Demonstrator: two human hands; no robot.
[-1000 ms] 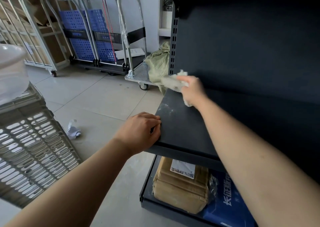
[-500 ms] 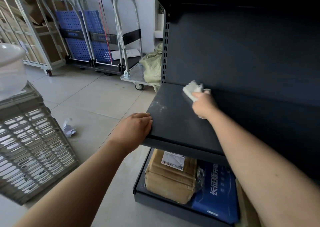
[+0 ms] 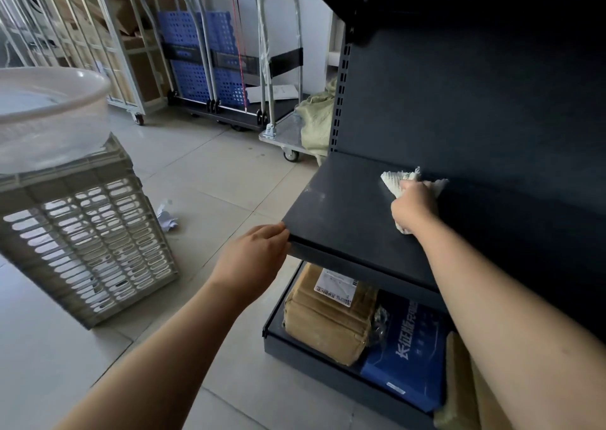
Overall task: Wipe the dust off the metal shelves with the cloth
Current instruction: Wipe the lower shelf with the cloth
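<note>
A dark metal shelf juts from a dark shelving unit on the right. My right hand presses a white cloth flat on the shelf near its back panel. The cloth sticks out beyond my fingers and below my wrist. My left hand grips the shelf's front left corner, fingers curled over the edge. Pale dust smudges show on the shelf near its left edge.
The bottom shelf holds a brown parcel and a blue box. At the left a clear basin sits on a slotted white crate. Crumpled paper lies on the tiled floor. Trolleys stand along the far wall.
My right hand has slid the cloth along the shelf from its left rear corner toward the right. My left hand stays on the front corner.
</note>
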